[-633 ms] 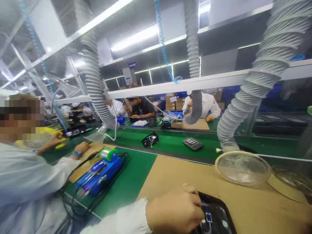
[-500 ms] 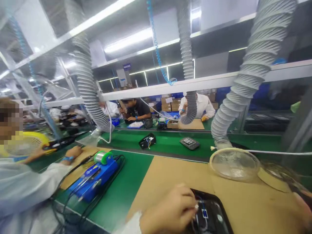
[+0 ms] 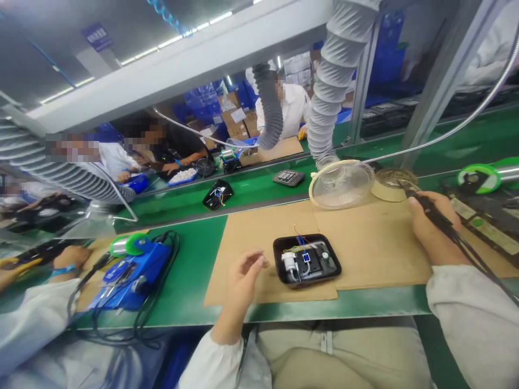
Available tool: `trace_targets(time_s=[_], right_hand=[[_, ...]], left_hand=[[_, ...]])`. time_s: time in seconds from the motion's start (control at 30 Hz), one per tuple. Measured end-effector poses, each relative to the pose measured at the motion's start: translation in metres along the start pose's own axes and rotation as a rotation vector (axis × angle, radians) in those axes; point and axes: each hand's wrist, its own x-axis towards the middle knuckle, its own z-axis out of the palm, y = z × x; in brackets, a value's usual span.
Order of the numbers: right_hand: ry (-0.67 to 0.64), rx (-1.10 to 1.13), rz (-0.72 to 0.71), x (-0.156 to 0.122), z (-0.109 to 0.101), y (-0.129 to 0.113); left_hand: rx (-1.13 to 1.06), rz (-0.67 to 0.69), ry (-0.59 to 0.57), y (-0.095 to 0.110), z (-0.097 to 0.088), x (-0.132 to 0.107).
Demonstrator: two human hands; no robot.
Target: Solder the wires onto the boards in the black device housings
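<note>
My right hand (image 3: 436,229) is wrapped round the black handle of a soldering iron (image 3: 433,212), its cord trailing back over my sleeve. The iron's front end points at a round, pale-yellow-sided container (image 3: 391,192) with a dark, rough filling; whether it touches is unclear. My left hand (image 3: 242,278) hovers just left of a black plastic housing (image 3: 337,267), its fingers loosely curled and apart, with nothing visible in them. The housing lies open side up on cardboard (image 3: 377,248). Inside are a white cylindrical part (image 3: 289,262), a small blue-and-white piece (image 3: 306,258) and thin coloured wires.
A clear extraction hood (image 3: 343,186) hangs behind the housing. On the green belt lie another black housing (image 3: 218,194) and a display unit (image 3: 288,178). A blue soldering stand (image 3: 141,275) with cables is at left, near a co-worker's hand (image 3: 73,256). A solder spool (image 3: 480,178) stands right.
The view has tipped down and turned right. My left hand has come away from the housing's inside to its left. My right hand, blurred at the edge before, now shows clearly with the soldering iron.
</note>
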Motion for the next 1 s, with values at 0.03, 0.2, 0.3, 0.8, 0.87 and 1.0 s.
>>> trace_targets(time_s=[0.03, 0.2, 0.3, 0.8, 0.87, 1.0], right_hand=[[0.012, 0.011, 0.012, 0.001, 0.001, 0.0], [0.057, 0.063, 0.083, 0.0, 0.008, 0.001], [0.048, 0.099, 0.088, -0.002, 0.008, 0.0], [0.012, 0.18, -0.003, -0.008, 0.004, -0.005], [0.014, 0.197, -0.001, -0.009, 0.002, -0.009], [0.008, 0.216, -0.01, -0.01, -0.003, -0.017]], left_hand=[[-0.002, 0.004, 0.001, 0.001, 0.001, 0.001], [0.129, 0.026, -0.038, 0.027, 0.001, 0.021], [0.325, 0.028, -0.186, 0.057, 0.009, 0.046], [1.039, 0.059, -0.955, 0.098, 0.045, 0.074], [1.033, 0.091, -0.958, 0.107, 0.035, 0.072], [1.221, 0.312, -0.91, 0.125, 0.028, 0.063]])
